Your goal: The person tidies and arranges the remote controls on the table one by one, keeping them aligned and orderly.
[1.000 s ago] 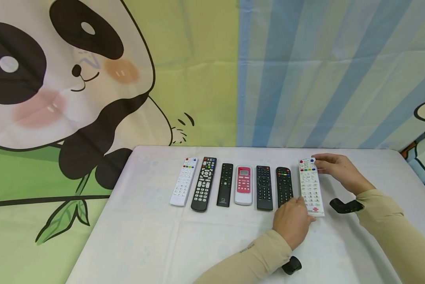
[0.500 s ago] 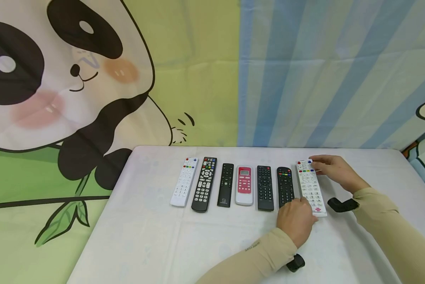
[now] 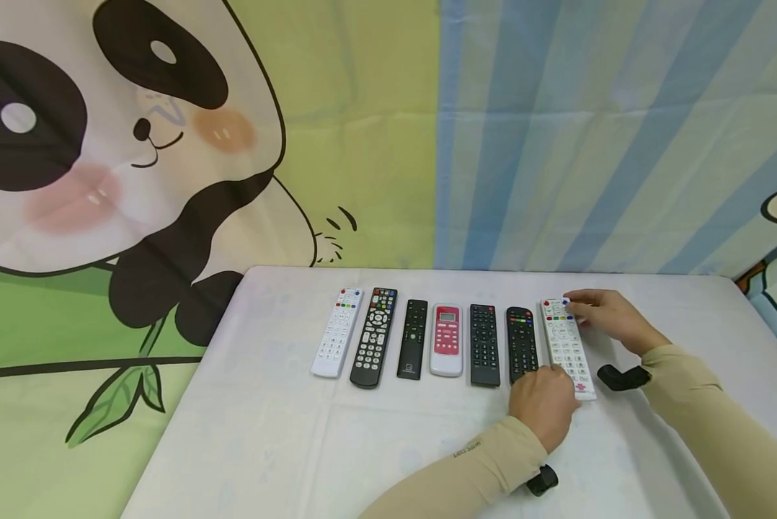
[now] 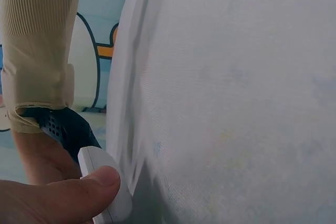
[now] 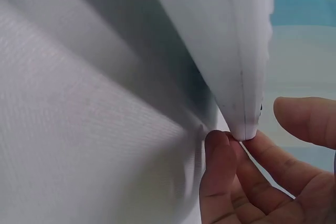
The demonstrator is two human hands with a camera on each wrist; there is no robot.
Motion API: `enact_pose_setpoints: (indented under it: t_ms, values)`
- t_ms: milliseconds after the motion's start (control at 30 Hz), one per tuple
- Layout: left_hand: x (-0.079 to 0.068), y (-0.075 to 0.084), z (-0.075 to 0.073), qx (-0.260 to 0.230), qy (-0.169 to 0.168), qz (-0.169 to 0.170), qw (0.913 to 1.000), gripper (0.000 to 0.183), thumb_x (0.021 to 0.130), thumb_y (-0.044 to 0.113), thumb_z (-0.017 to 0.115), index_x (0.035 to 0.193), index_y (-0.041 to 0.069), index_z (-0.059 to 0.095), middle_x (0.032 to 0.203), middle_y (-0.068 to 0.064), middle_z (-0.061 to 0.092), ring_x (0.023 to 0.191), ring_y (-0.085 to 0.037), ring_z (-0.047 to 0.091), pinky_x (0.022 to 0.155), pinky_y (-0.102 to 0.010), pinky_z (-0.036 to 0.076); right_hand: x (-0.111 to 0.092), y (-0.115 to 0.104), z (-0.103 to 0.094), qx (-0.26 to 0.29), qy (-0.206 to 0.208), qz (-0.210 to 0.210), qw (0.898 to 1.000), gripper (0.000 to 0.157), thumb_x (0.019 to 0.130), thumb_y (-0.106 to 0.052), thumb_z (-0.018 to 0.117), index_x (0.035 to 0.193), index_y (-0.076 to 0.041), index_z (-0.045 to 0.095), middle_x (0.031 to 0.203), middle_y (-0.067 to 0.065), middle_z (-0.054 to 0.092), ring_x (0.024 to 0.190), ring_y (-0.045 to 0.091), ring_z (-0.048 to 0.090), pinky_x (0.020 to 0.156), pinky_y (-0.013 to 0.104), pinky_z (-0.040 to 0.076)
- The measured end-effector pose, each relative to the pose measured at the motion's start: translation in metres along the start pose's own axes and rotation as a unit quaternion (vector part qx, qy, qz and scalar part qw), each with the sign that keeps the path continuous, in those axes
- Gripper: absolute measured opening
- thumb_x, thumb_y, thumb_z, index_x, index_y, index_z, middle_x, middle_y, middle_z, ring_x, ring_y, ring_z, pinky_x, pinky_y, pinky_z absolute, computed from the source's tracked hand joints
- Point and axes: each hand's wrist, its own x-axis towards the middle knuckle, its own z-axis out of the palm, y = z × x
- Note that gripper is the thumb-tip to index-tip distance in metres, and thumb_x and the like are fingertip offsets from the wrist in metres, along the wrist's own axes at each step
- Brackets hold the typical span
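A white remote control [image 3: 565, 344] with coloured buttons lies at the right end of a row of remotes. At its near end my left hand [image 3: 544, 405] grips it; in the left wrist view the thumb [image 4: 105, 177] lies on the white casing [image 4: 122, 203], the other fingers hidden. My right hand [image 3: 614, 318] is at the far right corner. In the right wrist view its fingertips touch the end of the remote [image 5: 231, 51], while the thumb [image 5: 304, 119] stands apart from it. A dark shadow shows between casing and cloth there.
Left of it lie a black remote [image 3: 522, 342], another black remote [image 3: 484, 346], a white-and-pink remote [image 3: 447, 339], a slim black one [image 3: 413, 339], a long black one [image 3: 373, 339] and a white one [image 3: 338, 331]. A white cloth [image 3: 265, 447] covers the table; a panda-printed curtain [image 3: 362, 144] stands behind.
The white remote's far end has shifted slightly left and nearer, so it slants more. My right hand moved left and nearer with it; my left hand moved slightly right.
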Motion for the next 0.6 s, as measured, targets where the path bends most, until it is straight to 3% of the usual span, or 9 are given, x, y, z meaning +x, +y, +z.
enact_pose_setpoints:
  t_ms: [267,500,600]
  values:
    - [0.0011,0.0008,0.0039,0.02,0.005,0.015,0.9997,0.041,0.082,0.052,0.079,0.098,0.015,0.075,0.079,0.006,0.07,0.065,-0.007,0.065,0.05,-0.024,0.046,0.0018,0.0,0.0023,-0.001,0.02,0.012,1.0,0.054,0.101,-0.033,0.057,0.138,0.006,0.054,0.125,0.025,0.061,0.094,0.023,0.062,0.07,0.03,0.049]
    - [0.0022,0.0009,0.0066,0.035,0.006,0.027,0.999,0.035,0.082,0.05,0.08,0.094,0.017,0.076,0.079,0.007,0.069,0.065,-0.007,0.065,0.05,-0.024,0.046,0.0017,-0.0002,0.0032,-0.018,0.01,0.008,1.0,0.057,0.102,-0.033,0.053,0.141,0.009,0.05,0.125,0.029,0.06,0.095,0.029,0.059,0.073,0.032,0.047]
    - [0.0022,0.0008,0.0076,0.038,0.009,0.032,0.9987,0.033,0.082,0.049,0.08,0.091,0.017,0.076,0.077,0.007,0.069,0.064,-0.007,0.065,0.049,-0.024,0.046,0.0025,0.0023,0.0034,-0.019,0.018,0.015,1.0,0.056,0.1,-0.032,0.055,0.14,0.007,0.052,0.121,0.025,0.062,0.092,0.025,0.059,0.068,0.03,0.048]
